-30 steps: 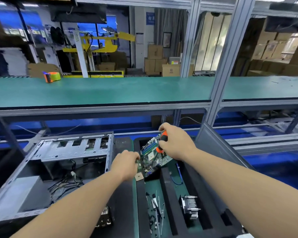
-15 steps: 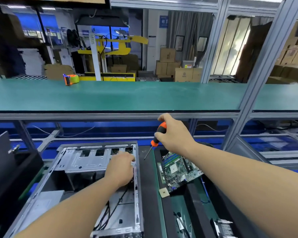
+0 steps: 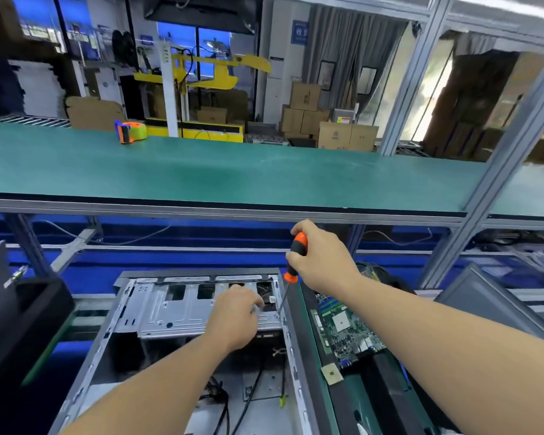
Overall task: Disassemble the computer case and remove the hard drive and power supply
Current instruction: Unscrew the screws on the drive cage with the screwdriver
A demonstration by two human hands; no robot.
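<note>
An open grey computer case (image 3: 113, 337) lies on its side in front of me, cables loose inside it. Across its far end runs a silver drive cage (image 3: 176, 309). My left hand (image 3: 233, 318) rests on the cage's right part, fingers loosely curled on the metal. My right hand (image 3: 321, 262) grips an orange-and-black screwdriver (image 3: 296, 255), whose tip points down at the cage's right corner by the case wall. The hard drive and power supply are not plainly visible.
A green motherboard (image 3: 349, 331) lies in a black foam tray (image 3: 387, 384) right of the case. A black bin (image 3: 29, 324) stands at the left. A grey panel (image 3: 490, 302) leans at the right. A green shelf (image 3: 233, 174) above carries a tape dispenser (image 3: 131, 131).
My hands let go of the motherboard in the tray and swung left to the case. The left hand settled on the drive cage, and the screwdriver tip came down at its right corner.
</note>
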